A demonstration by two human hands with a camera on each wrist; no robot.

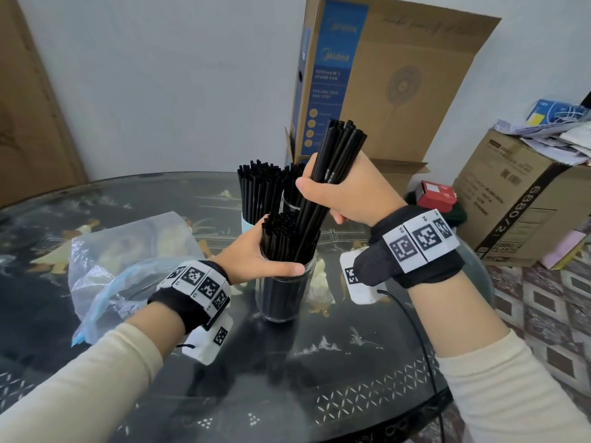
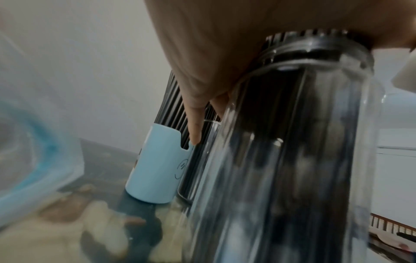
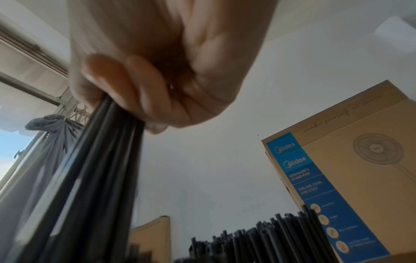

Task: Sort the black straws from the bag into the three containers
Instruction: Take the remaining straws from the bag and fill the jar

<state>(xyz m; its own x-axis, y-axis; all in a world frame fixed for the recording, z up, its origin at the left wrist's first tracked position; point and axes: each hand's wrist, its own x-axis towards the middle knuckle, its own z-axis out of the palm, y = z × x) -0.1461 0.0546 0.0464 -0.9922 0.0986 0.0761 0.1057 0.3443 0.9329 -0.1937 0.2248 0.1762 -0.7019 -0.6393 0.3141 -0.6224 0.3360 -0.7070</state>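
Note:
A clear glass jar [image 1: 281, 295] [image 2: 292, 142] stands mid-table, packed with black straws [image 1: 278, 233]. My left hand [image 1: 256, 254] [image 2: 213, 44] curls round those straws just above the jar's rim, thumb across the front. My right hand [image 1: 342, 190] [image 3: 157, 71] grips a tilted bundle of black straws [image 1: 335, 148] [image 3: 90, 178]; its lower ends reach down into the jar's mouth. Behind stand a light blue cup [image 1: 247, 223] [image 2: 157, 169] full of straws and a second glass jar [image 1: 289, 201], also holding straws. A crumpled clear plastic bag [image 1: 128, 260] [image 2: 27, 142] lies left.
The round dark table [image 1: 287, 378] has a patterned glass top. A tall fan carton [image 1: 367, 78] [image 3: 349, 178] stands behind the containers. More cardboard boxes [image 1: 518, 212] and a red box [image 1: 436, 195] sit to the right. A black cable [image 1: 422, 340] runs under my right wrist.

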